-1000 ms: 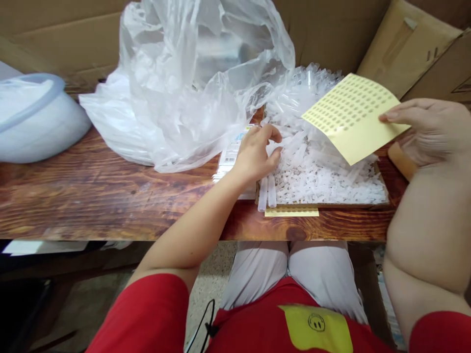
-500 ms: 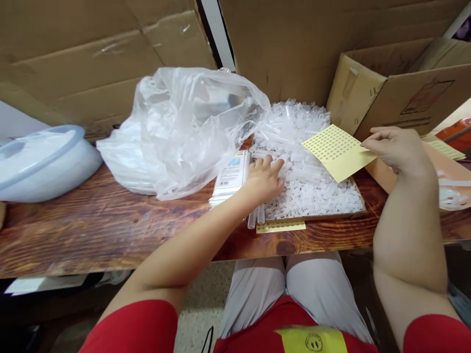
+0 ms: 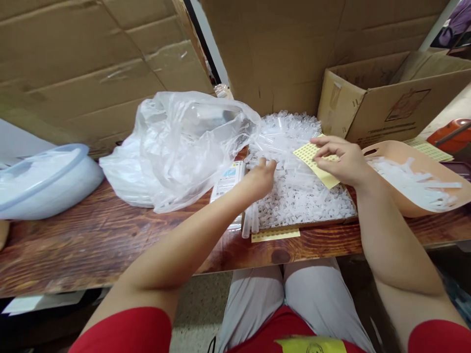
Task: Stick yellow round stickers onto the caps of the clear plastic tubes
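Bag of crumpled translucent plastic [image 3: 180, 152] and open brown cardboard carton [image 3: 395, 110] flank a shallow cardboard tray [image 3: 309, 225] of clear plastic tubes [image 3: 303, 206]. Left hand [image 3: 260, 181], fingers curled, overlies the tubes, grasp hidden. Right hand [image 3: 340, 159], fingers slightly parted, overlaps a yellow dotted sheet [image 3: 327, 178] above them; grip cannot be told.

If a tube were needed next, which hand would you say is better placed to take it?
Probably the left hand: it is close by the tubes, while the right hand is occupied holding the yellow sheet.
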A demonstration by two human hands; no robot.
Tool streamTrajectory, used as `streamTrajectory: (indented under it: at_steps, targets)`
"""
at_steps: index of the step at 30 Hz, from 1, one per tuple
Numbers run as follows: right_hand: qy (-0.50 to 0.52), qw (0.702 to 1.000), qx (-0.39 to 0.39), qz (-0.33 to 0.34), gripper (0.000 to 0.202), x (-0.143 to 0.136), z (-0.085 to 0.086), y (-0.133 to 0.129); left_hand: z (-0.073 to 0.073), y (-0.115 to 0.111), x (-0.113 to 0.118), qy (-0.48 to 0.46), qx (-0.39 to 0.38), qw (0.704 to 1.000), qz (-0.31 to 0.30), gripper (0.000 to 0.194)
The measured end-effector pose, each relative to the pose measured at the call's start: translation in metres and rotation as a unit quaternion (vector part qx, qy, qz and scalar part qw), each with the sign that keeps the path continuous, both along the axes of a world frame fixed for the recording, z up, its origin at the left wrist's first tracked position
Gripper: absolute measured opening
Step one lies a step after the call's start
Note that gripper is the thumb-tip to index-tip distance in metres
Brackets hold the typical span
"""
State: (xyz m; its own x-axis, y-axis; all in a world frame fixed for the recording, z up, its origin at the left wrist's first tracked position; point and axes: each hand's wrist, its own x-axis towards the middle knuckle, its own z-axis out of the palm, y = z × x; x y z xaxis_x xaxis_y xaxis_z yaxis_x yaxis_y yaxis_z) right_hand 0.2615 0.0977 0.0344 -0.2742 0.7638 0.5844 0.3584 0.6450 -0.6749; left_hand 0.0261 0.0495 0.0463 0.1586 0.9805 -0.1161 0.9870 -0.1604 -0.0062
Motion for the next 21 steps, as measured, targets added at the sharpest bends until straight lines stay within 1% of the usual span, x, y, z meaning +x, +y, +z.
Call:
streamTrajectory:
  at_steps: [2, 4, 7, 9, 10, 13, 15, 17, 19, 21]
  targets:
    - [-0.030, 0.995, -0.041, 0.088, 0.004, -0.011, 0.002, -0.010, 0.011, 0.000, -0.011, -0.020, -0.002, 1.000, -0.014, 0.046]
    - [-0.067, 0.983, -0.070, 0.155, 0.006, -0.022, 0.001, -0.019, 0.022, -0.001, -0.020, -0.052, -0.001, 0.998, -0.042, 0.039]
    - [-0.117, 0.965, -0.085, 0.217, 0.008, -0.041, -0.005, -0.027, 0.033, -0.006, -0.025, -0.114, 0.015, 0.990, -0.079, 0.020]
    - [-0.127, 0.958, -0.098, 0.238, 0.009, -0.052, -0.012, -0.030, 0.034, -0.010, -0.023, -0.167, 0.017, 0.983, -0.073, 0.010]
    - [-0.124, 0.958, -0.103, 0.239, 0.009, -0.057, -0.015, -0.030, 0.032, -0.012, -0.022, -0.197, 0.013, 0.978, -0.064, 0.009]
    - [-0.100, 0.965, -0.096, 0.220, 0.008, -0.069, -0.023, -0.031, 0.020, -0.015, -0.019, -0.297, 0.019, 0.954, -0.036, 0.006]
    - [-0.079, 0.971, -0.091, 0.205, 0.007, -0.073, -0.025, -0.032, 0.010, -0.016, -0.021, -0.376, 0.040, 0.925, -0.025, 0.003]
    - [-0.054, 0.975, -0.095, 0.193, 0.007, -0.075, -0.026, -0.033, 0.000, -0.016, -0.022, -0.468, 0.054, 0.882, -0.003, 0.018]
    - [-0.030, 0.978, -0.092, 0.184, 0.007, -0.076, -0.027, -0.034, -0.009, -0.016, -0.023, -0.571, 0.044, 0.819, 0.033, 0.034]
    - [-0.006, 0.981, -0.082, 0.176, 0.008, -0.078, -0.027, -0.036, -0.016, -0.015, -0.022, -0.660, 0.011, 0.749, 0.062, 0.047]
